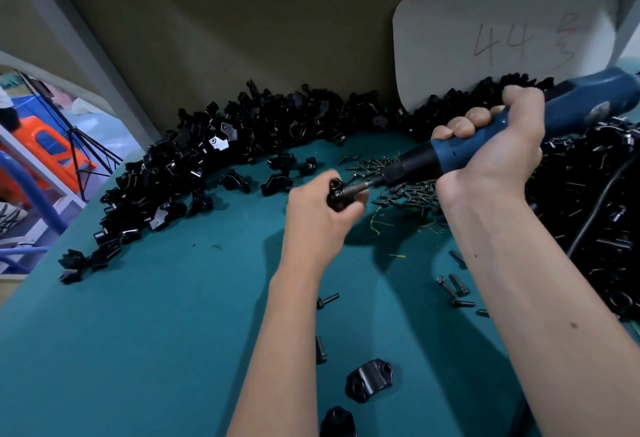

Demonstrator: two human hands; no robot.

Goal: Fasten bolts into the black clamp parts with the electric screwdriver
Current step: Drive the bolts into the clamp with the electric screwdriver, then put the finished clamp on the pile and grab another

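- The left hand (317,214) curls round a small glossy black clamp part (337,195), holding it above the teal felt-like counter (156,332).
- The right hand (498,145) grips the blue plastic electric screwdriver (519,124) by its cylindrical body, fingers wrapped tight; its black collar and slim metal bit (360,187) slant down-left into the held clamp part.
- A loose heap of small dark metal bolts (398,176) lies on the counter just behind and beneath the tool's tip.
- A wide arc-shaped pile of angular shiny black clamp parts (207,159) curves from the left edge round the back.
- A few separate bolts (457,289) lie between the forearms and by the right one.
- A saddle-shaped black clamp piece with two holes (369,379) rests near the bottom edge.
- A white rounded card marked "44" (498,41) leans at the back right.
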